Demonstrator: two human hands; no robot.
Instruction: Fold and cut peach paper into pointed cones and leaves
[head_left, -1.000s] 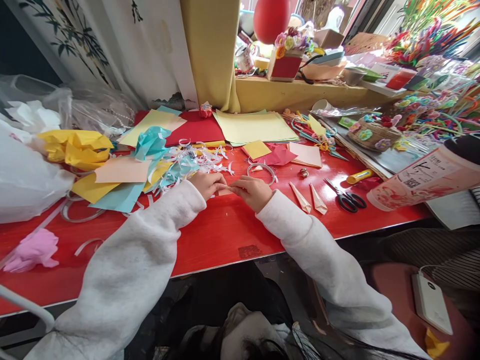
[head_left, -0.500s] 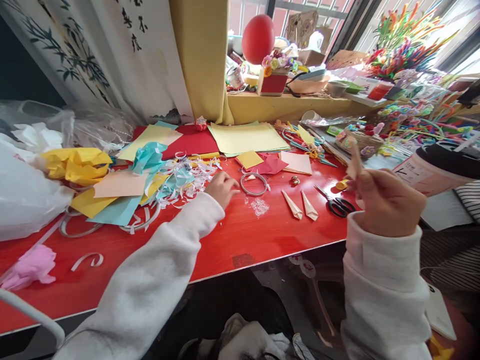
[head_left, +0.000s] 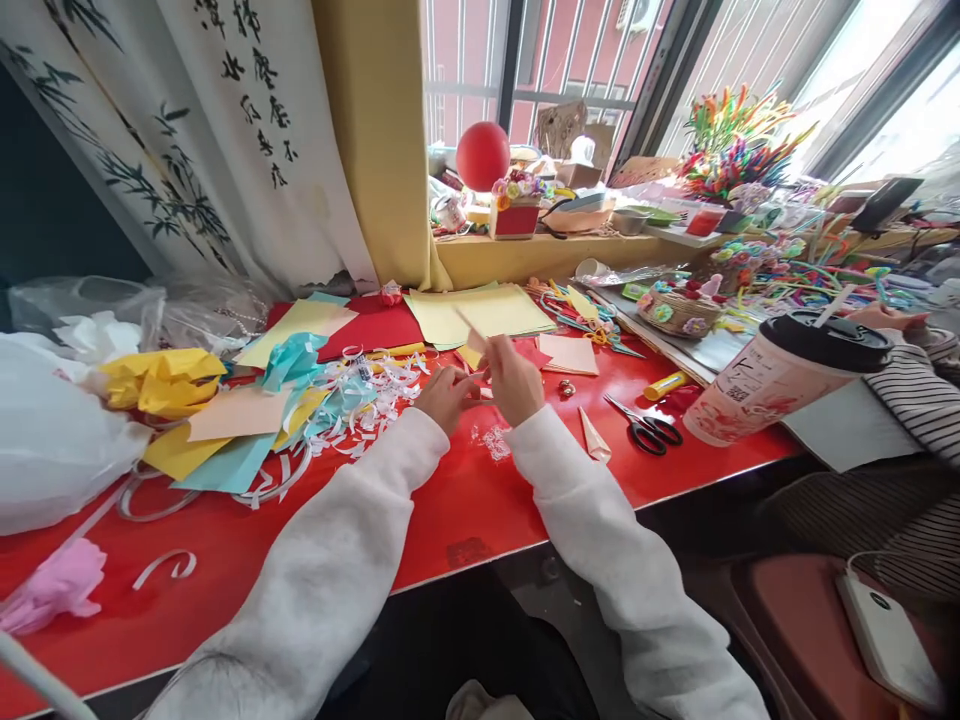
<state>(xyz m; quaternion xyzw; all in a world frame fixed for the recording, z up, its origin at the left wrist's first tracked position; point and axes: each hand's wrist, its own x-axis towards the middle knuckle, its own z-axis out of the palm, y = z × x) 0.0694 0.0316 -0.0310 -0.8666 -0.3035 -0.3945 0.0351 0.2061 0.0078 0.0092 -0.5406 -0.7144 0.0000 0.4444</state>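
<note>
My right hand (head_left: pixel 514 383) pinches a folded pale peach paper piece (head_left: pixel 469 320), whose narrow tip points up and to the left. Close against it, my left hand (head_left: pixel 448 397) has its fingers drawn together; what they grip is hidden. Both hands meet above the red table, where they cover the spot of the silver ring. Right of my right wrist lies a folded paper cone (head_left: pixel 595 437). Black-handled scissors (head_left: pixel 651 430) rest beyond it, with a small gold bell-like piece (head_left: pixel 566 389) nearer the peach paper sheets (head_left: pixel 568 354).
White and blue paper shreds (head_left: pixel 375 395) and crumpled yellow paper (head_left: pixel 163 378) spread on the left. A large drink cup (head_left: pixel 780 385) stands at the right. Another person's hand (head_left: pixel 889 318) and striped sleeve show at the far right. The table's front edge (head_left: pixel 517 552) runs before me.
My right hand has come left with the folded paper to meet my left hand over the table. The view has tilted up and turned right, bringing another person's hand into sight.
</note>
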